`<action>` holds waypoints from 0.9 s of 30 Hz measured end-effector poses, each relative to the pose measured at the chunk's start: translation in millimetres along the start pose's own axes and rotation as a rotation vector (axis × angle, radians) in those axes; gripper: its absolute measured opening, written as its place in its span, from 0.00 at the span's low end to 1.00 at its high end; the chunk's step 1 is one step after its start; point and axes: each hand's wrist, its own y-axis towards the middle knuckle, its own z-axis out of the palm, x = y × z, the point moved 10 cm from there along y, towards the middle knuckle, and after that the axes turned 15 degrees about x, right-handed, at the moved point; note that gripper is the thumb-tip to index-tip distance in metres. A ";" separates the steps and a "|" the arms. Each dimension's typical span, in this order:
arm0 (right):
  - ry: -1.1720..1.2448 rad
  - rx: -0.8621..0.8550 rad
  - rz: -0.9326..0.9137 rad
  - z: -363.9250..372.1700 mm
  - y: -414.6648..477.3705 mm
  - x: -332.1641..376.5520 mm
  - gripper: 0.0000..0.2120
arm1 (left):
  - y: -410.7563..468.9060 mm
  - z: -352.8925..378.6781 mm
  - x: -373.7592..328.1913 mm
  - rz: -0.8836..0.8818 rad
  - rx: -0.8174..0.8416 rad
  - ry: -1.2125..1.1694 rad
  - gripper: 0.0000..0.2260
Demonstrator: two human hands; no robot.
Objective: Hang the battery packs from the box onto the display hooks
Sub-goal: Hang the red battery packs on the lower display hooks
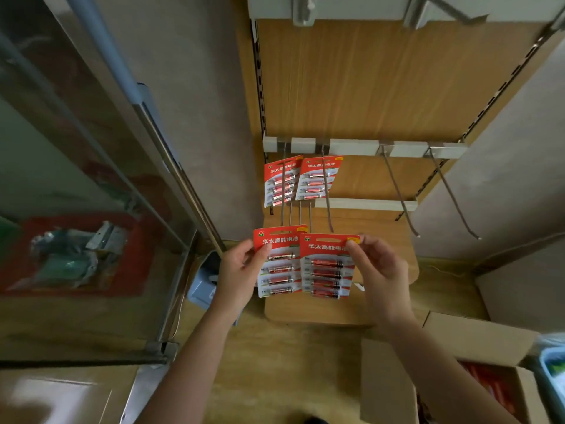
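Two battery packs are held up side by side in front of the display. The left-hand pack (279,264) is held at its upper left corner by the left grip (238,270), thumb on the red header and fingers curled behind the card. The right-hand pack (327,267) is pinched at its upper right corner by the right grip (379,267), thumb and forefinger closed on the card's edge. Both cards stand upright with their faces to the camera, each showing a red header over a column of red cells. Their inner edges meet, and the right card seems to lie slightly over the left (the overlap is narrow). Above them two more packs hang on the display: one hung pack (281,182) on the leftmost hook and a second hung pack (316,177) just beside it, both below the white rail (360,146). Further right on that rail two long bare hooks, the nearer hook (400,197) and the outer hook (455,200), slope toward the camera, well apart from the hung cards. Behind everything is the wood-grain back panel (382,81), and below the held packs a rounded wooden shelf (321,310). At the lower right an open cardboard box (388,384) stands on the floor with red packaging (495,387) showing inside. A glass-fronted case (76,179) fills the left side.
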 end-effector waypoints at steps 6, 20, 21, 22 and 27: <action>0.003 -0.004 -0.012 5.9 13.1 2.4 0.04 | 13.7 -1.3 -1.4 0.023 0.092 0.007 0.06; -0.032 -0.038 -0.018 -6.5 13.5 -9.6 0.03 | 15.4 -0.9 -16.7 0.147 0.123 0.095 0.07; -0.031 -0.042 -0.019 -7.5 13.3 -10.9 0.04 | 14.8 -1.0 -16.9 0.159 0.120 0.093 0.07; -0.028 -0.046 -0.019 -8.5 13.5 -12.1 0.04 | 14.3 -0.9 -16.4 0.167 0.121 0.086 0.07; -0.053 -0.076 -0.015 -12.7 19.6 -13.3 0.03 | 15.7 -0.3 -13.8 0.170 0.117 0.053 0.08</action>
